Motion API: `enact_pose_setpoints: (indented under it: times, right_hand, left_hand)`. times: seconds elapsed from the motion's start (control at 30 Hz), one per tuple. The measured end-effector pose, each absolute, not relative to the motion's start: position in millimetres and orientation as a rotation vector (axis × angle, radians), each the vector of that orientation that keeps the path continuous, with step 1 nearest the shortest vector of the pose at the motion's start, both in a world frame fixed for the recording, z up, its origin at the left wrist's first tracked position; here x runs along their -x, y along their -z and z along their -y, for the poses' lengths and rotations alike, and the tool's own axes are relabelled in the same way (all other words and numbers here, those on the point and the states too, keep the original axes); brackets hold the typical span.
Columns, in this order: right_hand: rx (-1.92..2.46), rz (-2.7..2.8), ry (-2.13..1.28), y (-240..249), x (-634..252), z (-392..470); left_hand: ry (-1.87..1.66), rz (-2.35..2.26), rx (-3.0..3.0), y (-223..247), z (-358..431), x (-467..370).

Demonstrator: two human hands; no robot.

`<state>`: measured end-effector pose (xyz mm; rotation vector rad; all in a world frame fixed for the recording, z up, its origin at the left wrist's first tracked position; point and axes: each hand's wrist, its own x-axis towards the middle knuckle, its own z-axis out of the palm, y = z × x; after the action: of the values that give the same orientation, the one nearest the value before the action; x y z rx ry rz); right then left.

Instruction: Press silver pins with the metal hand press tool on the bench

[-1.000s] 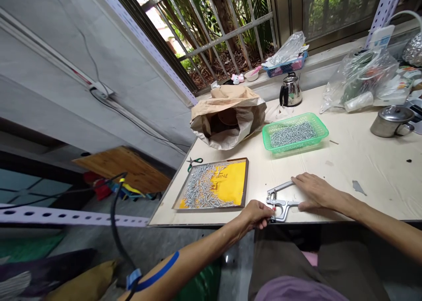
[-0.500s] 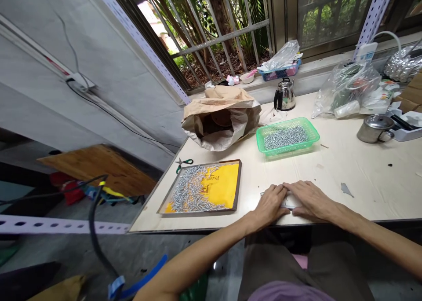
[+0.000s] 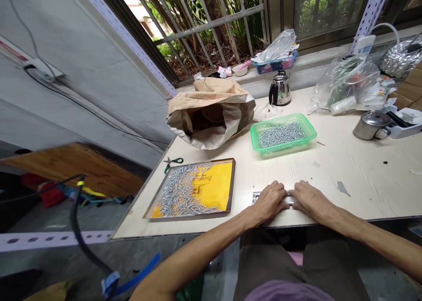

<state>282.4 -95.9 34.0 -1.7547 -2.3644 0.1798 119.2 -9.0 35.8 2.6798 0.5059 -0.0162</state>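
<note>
Near the front edge of the table, my left hand point(image 3: 271, 202) and my right hand point(image 3: 309, 200) grip a flat silvery metal piece point(image 3: 290, 200) from its two sides, fingers curled over it. Its left end, with small holes or slots, sticks out past my left hand; most of the rest is hidden by the fingers. To the left lies a shallow dark-rimmed tray point(image 3: 232, 184) lined with a yellow sheet. Many small silvery metal pins or screws point(image 3: 183, 191) are heaped on its left side. Beyond my hands, a green plastic basket point(image 3: 255, 141) contains more such small metal pieces.
Green-handled scissors point(image 3: 171, 162) lie behind the tray. A crumpled brown paper bag point(image 3: 211, 111) opens toward me. Farther back stand a kettle point(image 3: 281, 89) and clear plastic bags point(image 3: 346, 83). A lidded metal cup point(image 3: 372, 126) is at the right. A grey scrap point(image 3: 343, 188) lies right of my hands.
My hands have moved slightly apart, so more of the metal piece shows between them and its holed left end is clearer. The view has shifted a little.
</note>
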Motion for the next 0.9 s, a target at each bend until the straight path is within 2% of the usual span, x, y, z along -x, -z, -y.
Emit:
enact_pose_setpoints:
  times: [0.3,0.5,0.73,0.9]
  right_hand:
    - [1.671,2.299,-0.211,-28,-283,97]
    - [1.698,2.349,-0.434,-30,-316,81]
    - [1.805,2.288,-0.109,-30,-313,51]
    - [1.664,2.312,-0.061,-31,-290,31]
  left_hand:
    - [-0.057,-0.627,-2.737,-28,19,-119]
    - [-0.407,-0.721,-2.755,-9,55,-110]
    - [-0.415,-0.660,-2.667,-7,84,-113]
    - [-0.440,-0.655,-2.634,-14,80,-116]
